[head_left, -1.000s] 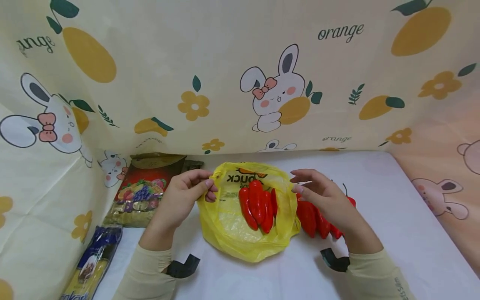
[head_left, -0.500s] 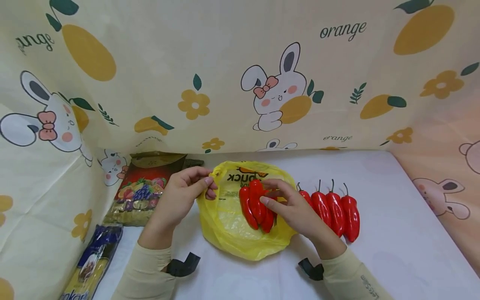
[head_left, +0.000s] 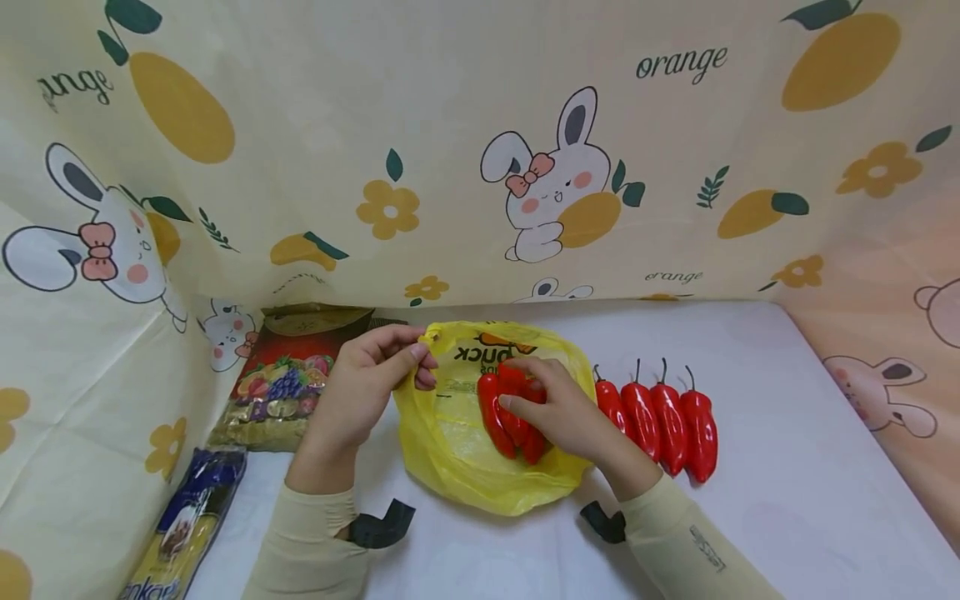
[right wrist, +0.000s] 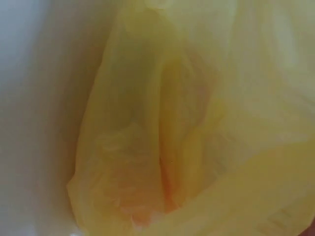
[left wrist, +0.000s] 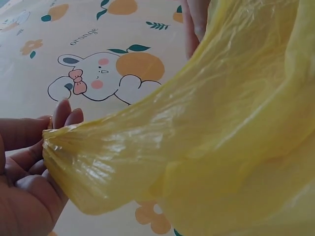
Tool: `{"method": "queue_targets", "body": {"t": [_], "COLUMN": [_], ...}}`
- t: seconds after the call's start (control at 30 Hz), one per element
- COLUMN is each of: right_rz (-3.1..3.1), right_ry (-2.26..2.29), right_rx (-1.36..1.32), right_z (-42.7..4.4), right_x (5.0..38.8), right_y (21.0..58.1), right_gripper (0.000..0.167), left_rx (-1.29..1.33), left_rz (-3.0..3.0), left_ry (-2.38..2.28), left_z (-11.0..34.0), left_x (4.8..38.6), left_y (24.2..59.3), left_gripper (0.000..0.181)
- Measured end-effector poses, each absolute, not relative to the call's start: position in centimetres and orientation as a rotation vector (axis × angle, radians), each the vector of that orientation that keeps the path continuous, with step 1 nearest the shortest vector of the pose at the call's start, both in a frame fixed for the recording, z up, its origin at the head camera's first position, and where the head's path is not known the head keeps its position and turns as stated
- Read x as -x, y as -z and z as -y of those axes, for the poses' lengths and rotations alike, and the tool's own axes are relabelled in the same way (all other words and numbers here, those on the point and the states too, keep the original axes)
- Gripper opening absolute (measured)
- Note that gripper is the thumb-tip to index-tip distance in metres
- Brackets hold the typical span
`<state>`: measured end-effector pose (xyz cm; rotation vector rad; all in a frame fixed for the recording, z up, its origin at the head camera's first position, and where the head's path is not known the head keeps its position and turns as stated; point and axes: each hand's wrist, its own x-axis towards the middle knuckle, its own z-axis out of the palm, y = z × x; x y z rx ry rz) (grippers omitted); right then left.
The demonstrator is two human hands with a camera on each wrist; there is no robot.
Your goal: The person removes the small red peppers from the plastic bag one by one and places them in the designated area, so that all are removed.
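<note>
A yellow plastic bag [head_left: 465,492] stands with its mouth wide in the head view. My left hand [head_left: 375,375] pinches its left rim between thumb and fingers; in the left wrist view the bag [left wrist: 147,162] stretches rightward from my left hand [left wrist: 29,191]. Inside lie several glossy red chili peppers [head_left: 495,425]. Reaching over the right rim, my right hand [head_left: 558,412] has its curled fingers and thumb about the upper part of one pepper [head_left: 512,380], partly covering the others. The right wrist view is mostly filled by blurred yellow bag [right wrist: 128,147], with a reddish shape showing through.
Several red chili peppers with stems [head_left: 671,425] lie in a row on the white table [head_left: 787,500], right of the bag. At left are a fruit-printed packet [head_left: 281,383] and a blue-and-yellow packet [head_left: 183,525]. A printed cloth [head_left: 450,100] forms the back wall.
My right hand has moved left from the bag's right rim into its mouth and onto the peppers, uncovering the row outside. The left hand keeps its pinch on the rim.
</note>
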<state>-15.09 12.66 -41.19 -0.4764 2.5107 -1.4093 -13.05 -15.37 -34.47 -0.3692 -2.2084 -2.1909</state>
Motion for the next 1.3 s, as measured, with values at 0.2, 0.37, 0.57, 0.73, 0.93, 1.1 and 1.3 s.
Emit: {"method": "queue_targets", "body": {"t": [0.2, 0.37, 0.57, 0.73, 0.93, 1.1, 1.3], "right_rz": [-2.533, -2.604, -2.709, -2.743, -2.759, -2.807, -2.878], "right_ry": [1.331, 1.192, 1.004, 0.967, 0.97, 0.881, 0.649], "right_rx": [0.424, 0.349, 0.302, 0.302, 0.329, 0.332, 0.352], "right_z": [-11.9, -11.0, -9.8, -9.3, -8.9, -8.2, -6.9], "right_x": [15.7, 16.0, 16.2, 16.4, 16.6, 16.6, 16.5], "right_y": [41.5, 41.8, 42.0, 42.1, 42.1, 42.4, 42.9], "right_gripper": [0.056, 0.054, 0.045, 0.041, 0.039, 0.043, 0.05], "left_rx": [0.358, 0.33, 0.311, 0.304, 0.309, 0.315, 0.314], "left_rz": [2.189, 2.191, 2.196, 2.204, 2.207, 2.212, 2.209], "left_ry": [2.193, 2.186, 2.197, 2.189, 2.188, 2.189, 2.192], "left_z": [15.8, 16.2, 16.3, 16.3, 16.3, 16.3, 16.2], "left_x": [13.1, 13.1, 13.0, 13.1, 13.0, 13.0, 13.0], "left_y": [34.8, 34.9, 34.7, 34.7, 34.7, 34.7, 34.6], "left_gripper": [0.021, 0.021, 0.021, 0.021, 0.021, 0.021, 0.02]}}
